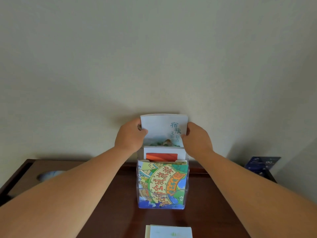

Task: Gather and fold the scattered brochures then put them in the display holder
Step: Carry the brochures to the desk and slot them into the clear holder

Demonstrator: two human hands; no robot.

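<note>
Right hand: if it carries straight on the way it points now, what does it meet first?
Probably the wall. The right hand points forward past the pale blue brochure's edge; depth is unclear.

The pale brochures (169, 231) on the table are being cropped by the bottom edge — the dark card (262, 164) at right is showing print too small to read, and the pale blue brochure's (163, 129) lower end is sitting hidden behind the white-and-red one (164, 154).
</note>
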